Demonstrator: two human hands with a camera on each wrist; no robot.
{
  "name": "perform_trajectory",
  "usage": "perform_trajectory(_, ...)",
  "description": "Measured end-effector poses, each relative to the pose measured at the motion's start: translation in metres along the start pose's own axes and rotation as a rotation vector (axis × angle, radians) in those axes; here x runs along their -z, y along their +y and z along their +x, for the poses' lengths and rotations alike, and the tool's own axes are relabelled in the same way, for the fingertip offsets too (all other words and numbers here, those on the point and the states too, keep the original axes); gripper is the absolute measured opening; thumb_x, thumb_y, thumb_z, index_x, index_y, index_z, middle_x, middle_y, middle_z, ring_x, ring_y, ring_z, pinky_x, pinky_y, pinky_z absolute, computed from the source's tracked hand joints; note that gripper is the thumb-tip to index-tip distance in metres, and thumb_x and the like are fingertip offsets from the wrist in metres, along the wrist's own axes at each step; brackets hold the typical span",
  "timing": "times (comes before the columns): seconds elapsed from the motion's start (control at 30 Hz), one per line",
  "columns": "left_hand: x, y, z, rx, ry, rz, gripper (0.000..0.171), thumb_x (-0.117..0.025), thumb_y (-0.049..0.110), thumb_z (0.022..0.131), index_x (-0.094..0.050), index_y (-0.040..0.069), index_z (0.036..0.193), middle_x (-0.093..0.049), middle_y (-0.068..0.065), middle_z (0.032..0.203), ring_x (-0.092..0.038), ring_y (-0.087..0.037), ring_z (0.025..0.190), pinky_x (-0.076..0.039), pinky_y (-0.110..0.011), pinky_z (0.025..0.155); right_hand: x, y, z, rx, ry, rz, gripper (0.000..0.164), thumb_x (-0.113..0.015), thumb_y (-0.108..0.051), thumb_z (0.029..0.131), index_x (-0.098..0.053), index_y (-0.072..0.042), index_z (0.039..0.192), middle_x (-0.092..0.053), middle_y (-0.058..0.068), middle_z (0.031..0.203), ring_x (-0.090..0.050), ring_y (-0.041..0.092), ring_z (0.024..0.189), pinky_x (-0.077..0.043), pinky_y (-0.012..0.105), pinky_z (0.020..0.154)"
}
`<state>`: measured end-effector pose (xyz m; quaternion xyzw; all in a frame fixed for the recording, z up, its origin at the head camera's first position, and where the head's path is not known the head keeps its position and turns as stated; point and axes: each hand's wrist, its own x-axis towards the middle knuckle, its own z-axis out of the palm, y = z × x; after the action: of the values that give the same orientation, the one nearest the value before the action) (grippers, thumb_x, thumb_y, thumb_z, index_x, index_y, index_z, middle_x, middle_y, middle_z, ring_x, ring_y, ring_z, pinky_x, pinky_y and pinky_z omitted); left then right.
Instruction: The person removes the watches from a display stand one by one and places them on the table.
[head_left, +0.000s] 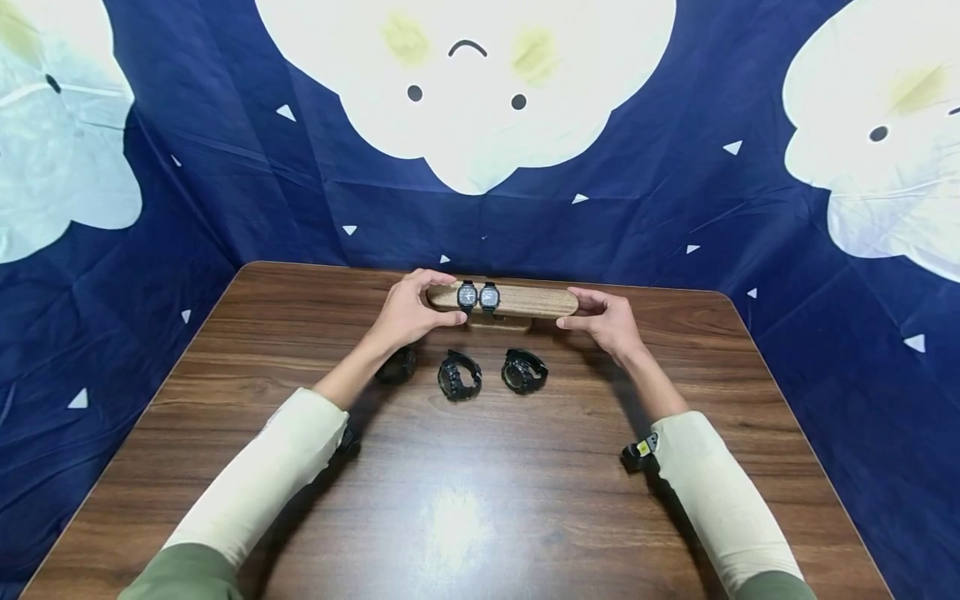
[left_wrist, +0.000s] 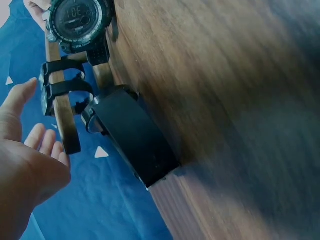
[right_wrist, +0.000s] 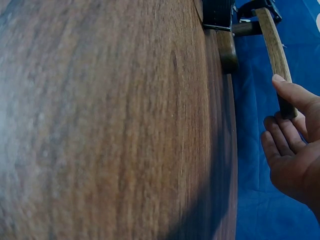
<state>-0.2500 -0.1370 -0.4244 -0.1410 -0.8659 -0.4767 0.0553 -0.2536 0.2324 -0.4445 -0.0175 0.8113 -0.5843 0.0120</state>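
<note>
A wooden watch stand (head_left: 536, 302) with a rounded bar stands near the table's back edge. Side by side on its left half sit two dark watches, a left one (head_left: 467, 295) and a right one (head_left: 489, 297). My left hand (head_left: 408, 308) curves its thumb and fingers round the bar's left end, close to the watches. At the right end, my right hand (head_left: 609, 323) holds the bar between thumb and fingers. In front of the stand lie a black watch (head_left: 459, 376), another black watch (head_left: 523, 372) and a dark watch (head_left: 397, 367) partly behind my left wrist.
The brown wooden table (head_left: 480, 467) reaches back to a dark blue cloth (head_left: 225, 158) printed with white clouds. A small black device (head_left: 637, 452) sits at my right sleeve, and another (head_left: 348, 442) is at the left sleeve.
</note>
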Motion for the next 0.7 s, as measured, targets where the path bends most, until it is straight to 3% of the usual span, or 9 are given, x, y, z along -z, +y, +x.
perform_trajectory(0.1, -0.003, 0.001, 0.001, 0.014, 0.001, 0.014, 0.064, -0.104, 0.027, 0.080, -0.078, 0.014, 0.137, -0.073, -0.011, 0.136, -0.062, -0.032, 0.125, -0.051, -0.044, 0.107, 0.001, 0.000, 0.000, -0.001, 0.005, -0.009, 0.071, -0.098, -0.006, 0.085, -0.071, -0.006, 0.151, -0.073, 0.026, 0.149, -0.071, -0.007, 0.104, -0.058, 0.009, 0.089)
perform_trajectory(0.23, -0.008, 0.001, 0.001, 0.035, 0.004, 0.029, 0.064, -0.103, 0.027, 0.080, -0.077, 0.014, 0.138, -0.073, -0.010, 0.142, -0.055, -0.034, 0.141, -0.044, -0.055, 0.124, 0.001, 0.000, 0.000, -0.002, 0.007, -0.011, 0.071, -0.098, -0.006, 0.085, -0.072, -0.006, 0.151, -0.073, 0.025, 0.148, -0.071, -0.007, 0.104, -0.058, 0.008, 0.089)
perform_trajectory(0.7, -0.013, 0.008, 0.001, 0.058, 0.028, 0.043, 0.067, -0.103, 0.028, 0.080, -0.075, 0.012, 0.139, -0.070, -0.010, 0.145, -0.052, -0.034, 0.144, -0.041, -0.053, 0.128, 0.000, -0.002, -0.001, -0.009, 0.006, -0.017, 0.071, -0.099, -0.006, 0.085, -0.072, -0.007, 0.151, -0.073, 0.024, 0.148, -0.071, -0.009, 0.103, -0.058, 0.009, 0.089)
